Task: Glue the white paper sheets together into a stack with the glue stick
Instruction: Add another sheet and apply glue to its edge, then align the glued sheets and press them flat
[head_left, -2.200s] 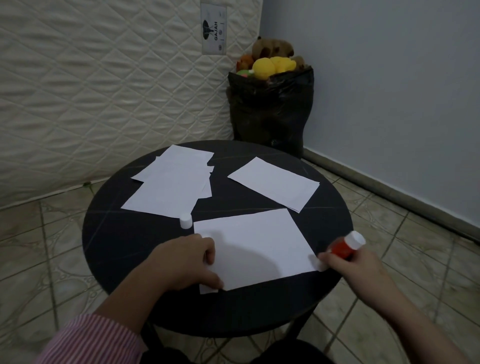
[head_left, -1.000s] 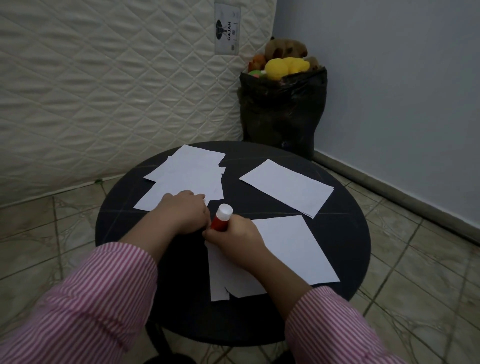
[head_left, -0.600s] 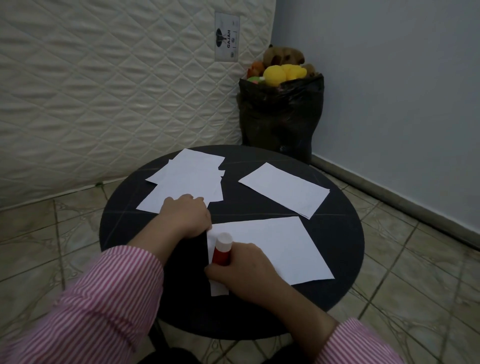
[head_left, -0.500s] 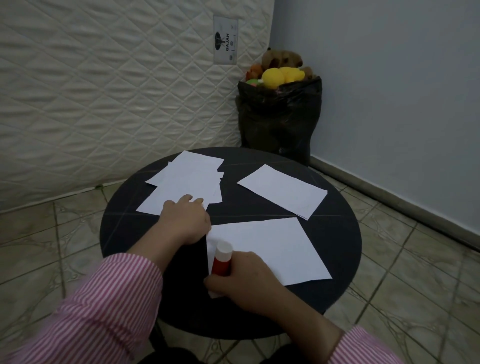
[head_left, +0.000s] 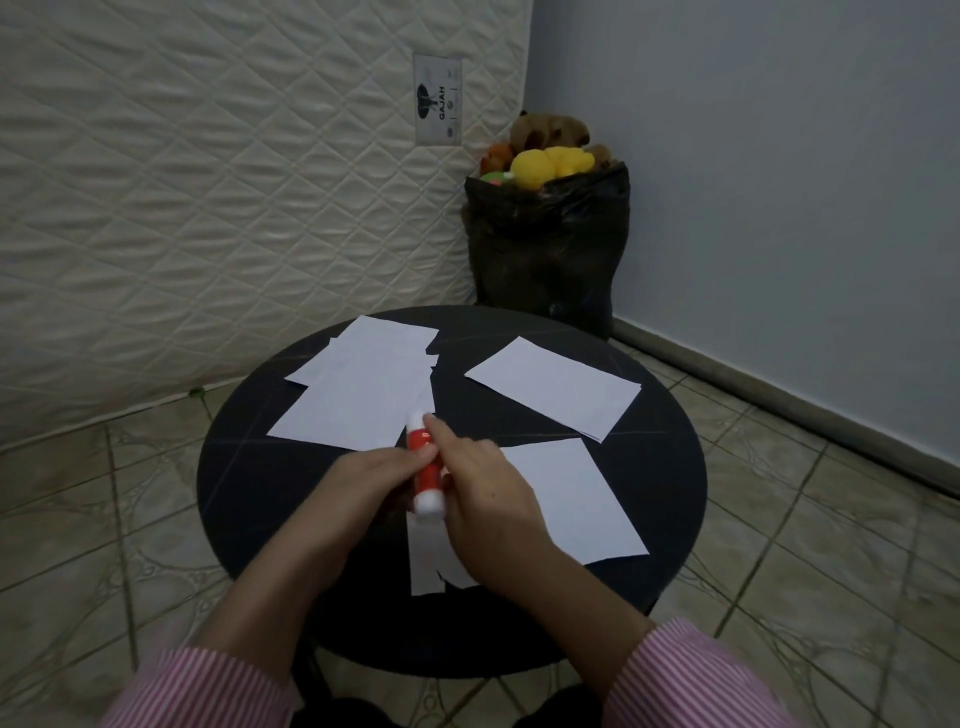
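A red glue stick (head_left: 425, 467) with white ends is held just above the black round table (head_left: 249, 467), tilted away from me. My left hand (head_left: 358, 493) grips its left side. My right hand (head_left: 488, 499) grips the right side, and its index finger lies along the stick up to the white far end. Under my right hand lies the nearest white sheet (head_left: 571, 499), its left edge partly hidden. A loose pile of white sheets (head_left: 363, 395) sits at the back left. Another white sheet (head_left: 553, 387) lies at the back right.
A black bag (head_left: 545, 249) full of plush toys stands on the tiled floor behind the table, in the corner. A quilted mattress (head_left: 208, 182) leans upright at the left. The grey wall (head_left: 779, 182) runs along the right.
My right hand has lifted the glue stick off the near sheet's left edge and turned it over. My left hand has left the paper and now grips the stick too.
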